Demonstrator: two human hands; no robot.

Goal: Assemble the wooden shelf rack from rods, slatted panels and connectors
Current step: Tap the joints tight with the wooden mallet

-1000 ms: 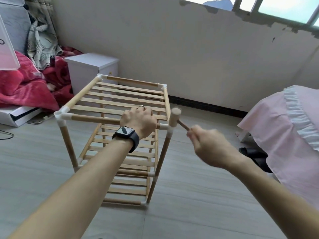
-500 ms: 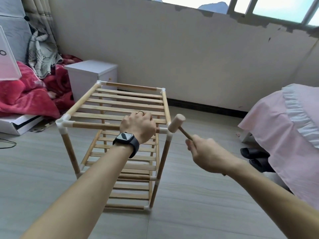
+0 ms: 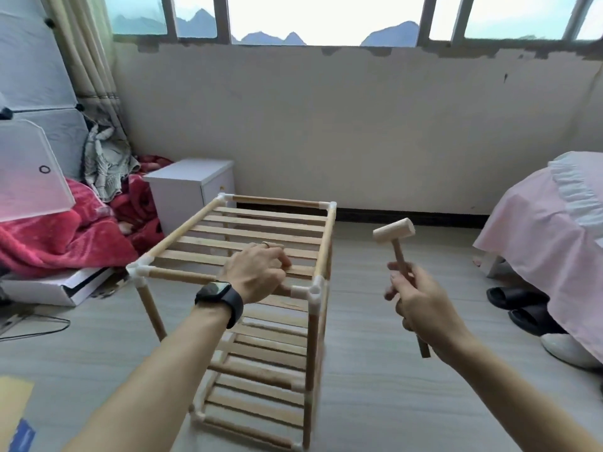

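While the wooden shelf rack [image 3: 267,223] stands upright on the floor at the centre of the frame, the left hand [image 3: 257,272] grips its front top rod [image 3: 176,276], fingers curled over it just left of a white corner connector [image 3: 313,290]. Right of centre, the right hand [image 3: 424,308] is wrapped round the handle of a small wooden mallet [image 3: 394,230], its head raised clear of the rack's right edge.
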